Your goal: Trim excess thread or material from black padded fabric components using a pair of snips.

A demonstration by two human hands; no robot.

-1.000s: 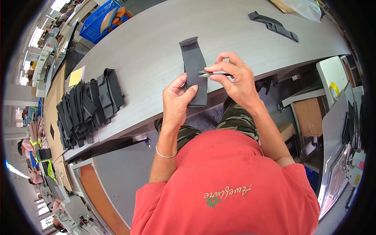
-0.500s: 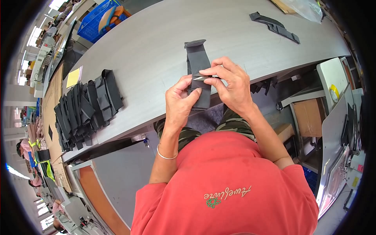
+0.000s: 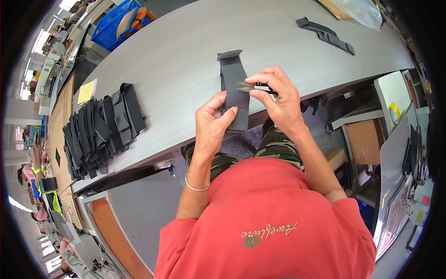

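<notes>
A dark grey folded fabric strip [image 3: 235, 74] lies lengthwise over the table's near edge. My left hand [image 3: 214, 118] pinches its lower part, thumb on top and fingers curled at its left side. Between the thumb and fingers of my right hand [image 3: 278, 97] are small black-handled thread snips [image 3: 264, 87]. Their pointed blades reach left over the strip, their tips slightly apart. Fine loose threads show on the cloth near my left thumb.
Many similar dark strips [image 3: 104, 123] are piled at the table's left, beside a yellow paper pad [image 3: 87, 92]. Another strip [image 3: 325, 35] lies at the far right, near a clear plastic bag [image 3: 360, 11]. A blue crate [image 3: 114, 28] stands beyond the far left edge.
The snips have moved up and slightly right, away from my left thumb, and their black handle now shows. My left hand keeps its pinch on the strip.
</notes>
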